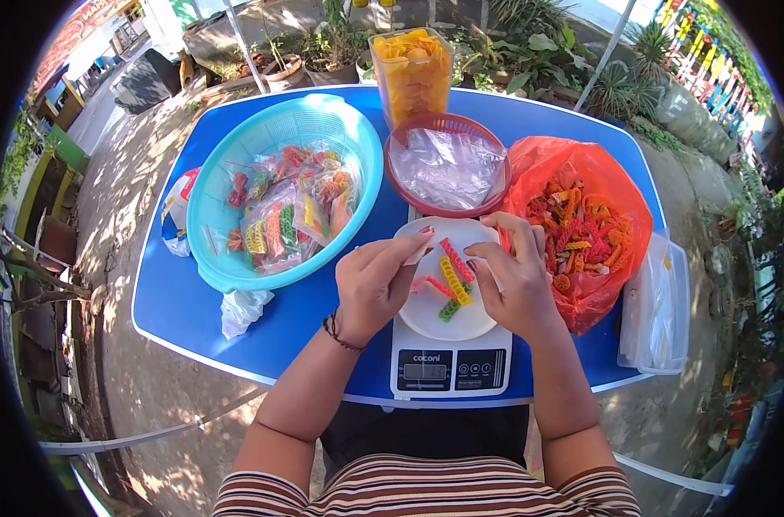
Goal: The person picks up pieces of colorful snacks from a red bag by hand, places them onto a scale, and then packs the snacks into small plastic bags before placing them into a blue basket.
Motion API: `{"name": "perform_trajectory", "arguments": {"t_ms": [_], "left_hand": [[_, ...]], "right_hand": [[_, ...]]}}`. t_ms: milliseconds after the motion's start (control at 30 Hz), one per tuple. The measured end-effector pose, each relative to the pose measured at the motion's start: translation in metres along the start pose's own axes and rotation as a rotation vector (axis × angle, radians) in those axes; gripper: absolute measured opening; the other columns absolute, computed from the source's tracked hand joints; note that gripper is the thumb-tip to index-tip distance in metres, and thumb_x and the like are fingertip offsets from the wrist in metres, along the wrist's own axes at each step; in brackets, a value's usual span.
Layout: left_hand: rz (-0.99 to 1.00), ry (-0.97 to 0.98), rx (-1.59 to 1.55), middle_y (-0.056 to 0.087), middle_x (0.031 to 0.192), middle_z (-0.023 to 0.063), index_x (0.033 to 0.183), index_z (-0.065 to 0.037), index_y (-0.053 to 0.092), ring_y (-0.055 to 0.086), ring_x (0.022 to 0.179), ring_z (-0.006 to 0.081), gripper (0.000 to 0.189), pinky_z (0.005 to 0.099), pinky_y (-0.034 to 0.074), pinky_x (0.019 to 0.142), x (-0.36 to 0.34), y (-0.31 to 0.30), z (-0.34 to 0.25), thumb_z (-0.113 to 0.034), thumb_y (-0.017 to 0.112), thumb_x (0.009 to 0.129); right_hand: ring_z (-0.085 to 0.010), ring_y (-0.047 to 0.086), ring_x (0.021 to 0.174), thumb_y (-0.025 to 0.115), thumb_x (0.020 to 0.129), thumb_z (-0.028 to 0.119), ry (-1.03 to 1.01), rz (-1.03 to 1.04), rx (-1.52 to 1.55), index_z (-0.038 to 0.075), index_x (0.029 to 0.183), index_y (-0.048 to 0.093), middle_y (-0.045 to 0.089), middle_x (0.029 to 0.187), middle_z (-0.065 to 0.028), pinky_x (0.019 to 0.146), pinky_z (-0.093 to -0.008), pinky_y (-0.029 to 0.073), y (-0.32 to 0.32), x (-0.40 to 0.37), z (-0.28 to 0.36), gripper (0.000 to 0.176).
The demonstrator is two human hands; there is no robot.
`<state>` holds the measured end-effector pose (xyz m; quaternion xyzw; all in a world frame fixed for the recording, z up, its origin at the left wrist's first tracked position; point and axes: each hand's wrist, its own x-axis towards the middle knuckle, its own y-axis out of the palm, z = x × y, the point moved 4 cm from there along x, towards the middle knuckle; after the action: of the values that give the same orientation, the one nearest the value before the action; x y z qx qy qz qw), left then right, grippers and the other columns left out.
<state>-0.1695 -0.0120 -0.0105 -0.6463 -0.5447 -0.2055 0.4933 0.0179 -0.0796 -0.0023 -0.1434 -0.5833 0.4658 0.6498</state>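
Over the white plate (415, 317) on a kitchen scale (482, 385), both my hands are raised close together. My left hand (376, 280) pinches what looks like a small clear plastic bag (421, 250) between thumb and forefinger. My right hand (518, 274) has its fingers curled opposite, thumb near the fingertips; whatever they hold is too transparent to make out. Below and between the hands are several twisted coloured snack pieces, among them a yellow one (454, 280), a pink one (455, 258) and a green one (449, 311). The scale's display digits are unreadable.
A turquoise basket (204, 220) with filled snack bags stands left on the blue table (185, 302). Behind the plate sits a red basket (400, 191) of clear bags. At right are a red plastic bag (581, 306) of snacks and a clear container (668, 332); a tub of yellow chips (412, 77) stands behind.
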Motion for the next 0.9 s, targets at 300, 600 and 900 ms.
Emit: {"name": "perform_trajectory", "arguments": {"t_ms": [300,600,900], "left_hand": [[-0.057,0.083,-0.037,0.076,0.092,0.0076,0.103,-0.004,0.074,0.074,0.081,0.0216,0.032,0.0298,0.057,0.07,-0.005,-0.006,-0.002,0.008,0.073,0.074],[-0.12,0.114,0.072,0.076,0.094,0.008,0.101,-0.003,0.071,0.073,0.08,0.0223,0.029,0.0303,0.057,0.071,-0.003,-0.005,-0.003,0.008,0.073,0.075],[-0.002,0.117,0.082,0.074,0.088,0.0063,0.097,-0.005,0.071,0.071,0.074,0.0215,0.029,0.0308,0.055,0.065,-0.001,-0.003,0.0,0.004,0.077,0.07]], "right_hand": [[-0.0269,0.055,0.099,0.074,0.076,0.006,0.078,0.114,0.028,0.003,0.082,0.072,0.063,0.117,-0.0065,0.086,-0.04,0.047,0.013,-0.003,-0.003,0.007],[-0.0263,0.057,0.098,0.072,0.077,0.004,0.109,0.046,0.027,0.003,0.088,0.071,0.065,0.111,-0.0058,0.085,-0.0391,0.048,0.004,0.002,-0.004,0.011],[-0.0276,0.061,0.094,0.068,0.084,0.001,0.1,0.029,0.044,0.001,0.097,0.07,0.067,0.106,-0.0074,0.082,-0.0411,0.049,0.009,-0.001,-0.01,0.013]]}}
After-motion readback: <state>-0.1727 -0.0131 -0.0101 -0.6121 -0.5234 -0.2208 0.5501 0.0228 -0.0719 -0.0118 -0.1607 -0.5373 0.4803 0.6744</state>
